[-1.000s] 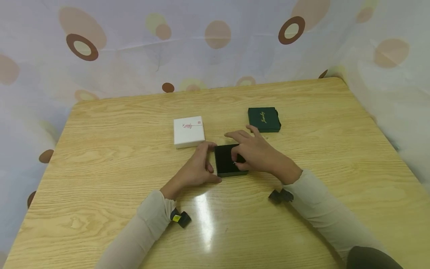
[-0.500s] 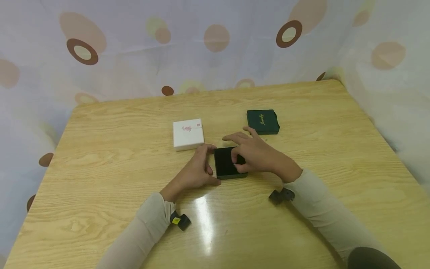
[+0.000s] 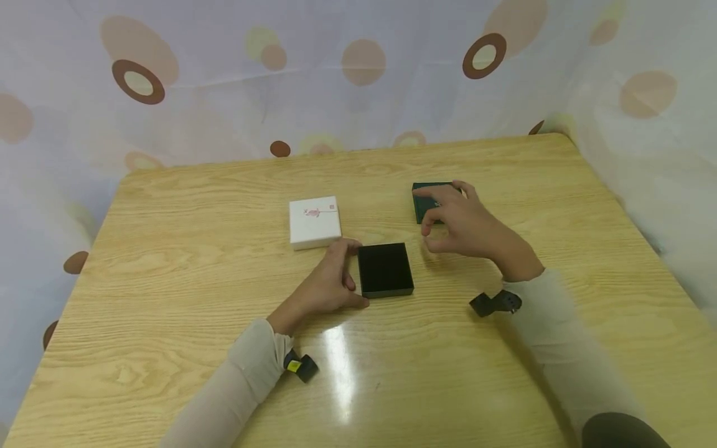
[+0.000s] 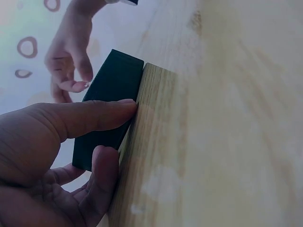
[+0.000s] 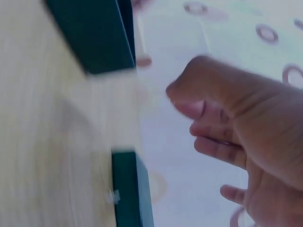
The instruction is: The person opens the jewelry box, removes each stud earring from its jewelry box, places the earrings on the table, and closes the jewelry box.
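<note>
A dark green, open jewelry box point(image 3: 385, 270) with a black lining lies mid-table. My left hand point(image 3: 327, 280) grips its left side, the thumb along the front wall point(image 4: 116, 71) and the other fingers round the back corner. My right hand point(image 3: 462, 221) is raised to the right of the box, in front of the green lid point(image 3: 421, 208) lettered in gold, and partly covers it. Thumb and forefinger pinch a tiny shiny piece of jewelry point(image 4: 86, 85), mostly hidden by the fingertips. In the right wrist view another small shiny piece point(image 5: 113, 196) shows beside the lid.
A white square box point(image 3: 313, 221) with a pink flower print stands behind my left hand, close to the fingers. The wooden table point(image 3: 185, 261) ends at the back against a white cloth point(image 3: 224, 118) with brown and yellow circles.
My right hand has lifted from inside the jewelry box and moved right and back toward the lid, pinching the small shiny piece. The left hand has stayed at the box.
</note>
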Motion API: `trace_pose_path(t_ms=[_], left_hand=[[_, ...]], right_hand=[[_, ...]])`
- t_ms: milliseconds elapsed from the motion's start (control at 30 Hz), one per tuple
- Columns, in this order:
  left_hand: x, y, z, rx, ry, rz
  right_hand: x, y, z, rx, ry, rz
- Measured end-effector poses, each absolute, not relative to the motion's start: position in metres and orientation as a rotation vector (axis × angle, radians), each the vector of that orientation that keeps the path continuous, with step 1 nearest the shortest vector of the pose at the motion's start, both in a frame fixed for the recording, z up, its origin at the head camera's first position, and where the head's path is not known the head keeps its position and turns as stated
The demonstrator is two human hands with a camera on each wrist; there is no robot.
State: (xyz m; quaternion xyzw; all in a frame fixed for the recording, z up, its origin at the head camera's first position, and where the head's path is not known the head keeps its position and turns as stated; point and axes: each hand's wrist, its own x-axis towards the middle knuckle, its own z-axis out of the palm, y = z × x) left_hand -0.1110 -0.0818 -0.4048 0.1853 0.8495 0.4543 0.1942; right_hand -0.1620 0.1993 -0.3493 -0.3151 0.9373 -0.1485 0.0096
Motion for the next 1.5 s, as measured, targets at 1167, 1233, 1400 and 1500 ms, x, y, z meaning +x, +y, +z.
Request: trace_pose_path(t_ms=[1167, 1233, 1400, 1500], left_hand=[[-0.111, -0.081, -0.406, 0.48, 2.382, 1.286], [-0.11, -0.081, -0.407, 0.48, 2.379, 1.287], [-0.11, -0.081, -0.408, 0.491, 2.38, 1.28], [-0.111, -0.081, -0.407, 0.496, 2.386, 1.277]], right_hand=[[-0.219, 0.226, -0.341, -0.67, 2.821, -0.139], [-0.229, 0.224, -0.344, -0.662, 2.74, -0.153], [-0.241, 0.221, -0.349, -0.65, 2.607, -0.18], [-0.244, 0.219, -0.35, -0.651, 2.582, -0.218]])
